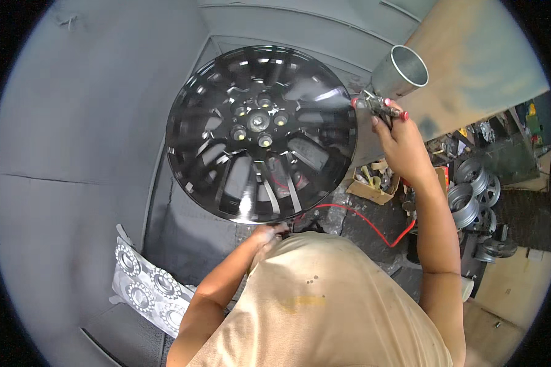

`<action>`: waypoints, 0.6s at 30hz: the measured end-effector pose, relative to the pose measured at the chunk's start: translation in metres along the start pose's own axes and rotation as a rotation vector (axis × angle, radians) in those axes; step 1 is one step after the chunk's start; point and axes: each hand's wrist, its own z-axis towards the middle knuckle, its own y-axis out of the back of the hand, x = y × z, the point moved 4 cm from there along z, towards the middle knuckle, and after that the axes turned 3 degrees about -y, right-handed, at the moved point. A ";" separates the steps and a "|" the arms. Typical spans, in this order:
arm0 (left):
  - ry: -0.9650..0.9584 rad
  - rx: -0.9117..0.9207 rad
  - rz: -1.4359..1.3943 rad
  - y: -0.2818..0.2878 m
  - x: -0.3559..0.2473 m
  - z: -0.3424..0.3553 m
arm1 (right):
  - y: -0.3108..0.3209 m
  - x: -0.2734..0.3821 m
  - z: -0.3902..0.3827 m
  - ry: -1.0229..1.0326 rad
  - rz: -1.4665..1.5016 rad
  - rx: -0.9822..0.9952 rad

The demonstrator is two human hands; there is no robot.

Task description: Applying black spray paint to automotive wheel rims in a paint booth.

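Observation:
A glossy black alloy wheel [226, 205] with many spokes lies face up in front of me, its bolt holes ringed round the hub. At its upper right edge, my right hand [404, 144] grips a spray gun [376, 104] with red knobs and a grey metal cup [393, 74]. The gun points left over the wheel, and a pale haze hangs by its nozzle. Close to my body, my left hand [268, 234] is just below the wheel's near rim. Its fingers look curled together; what they hold, if anything, is hidden by the rim and a dark patch.
A red hose [373, 225] loops across the floor on the right. Beyond it are a cardboard box [373, 189] of parts and several silver wheels [464, 205]. Grey walls [73, 140] enclose the left and back. A sheet with ring-shaped parts [144, 287] is at lower left.

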 end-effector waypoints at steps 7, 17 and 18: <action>0.388 -0.237 -0.931 0.017 -0.001 -0.007 | 0.005 -0.008 -0.039 -0.123 0.039 0.064; 0.401 -0.238 -0.904 0.017 -0.020 -0.001 | 0.005 -0.014 -0.060 -0.111 0.103 0.067; 0.418 -0.242 -0.908 0.017 -0.017 0.000 | 0.005 -0.013 -0.061 -0.115 0.105 0.067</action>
